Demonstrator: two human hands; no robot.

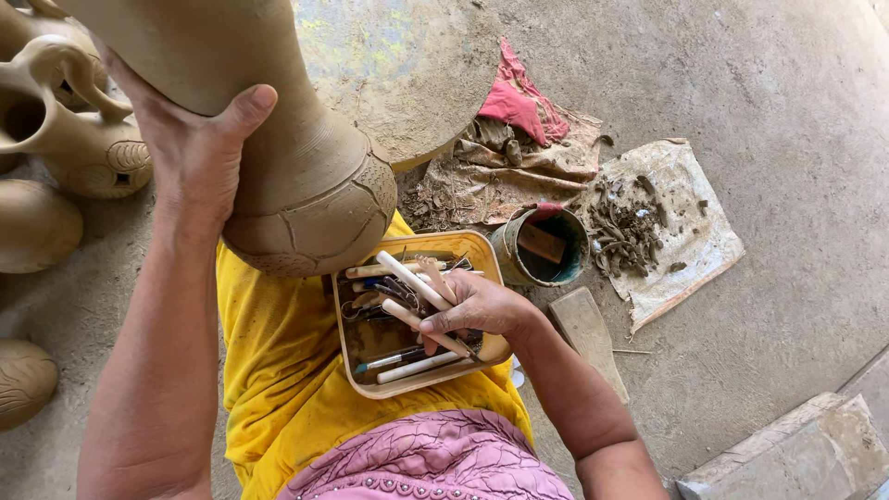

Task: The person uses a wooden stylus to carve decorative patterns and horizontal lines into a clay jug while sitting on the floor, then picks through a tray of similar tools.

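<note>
1. Left hand (199, 157) steadies large unfired tan clay vase (306, 185), tilted on lap, grip wrapped around it.
2. Right hand (472, 306) fingers close on pale wooden sticks (412, 282) in shallow tan tool tray (482, 250).
3. Carved pattern covers only part of the vase's belly.

Soft even daylight, faint shadows, sharp focus, wide-angle bending at edges.
</note>
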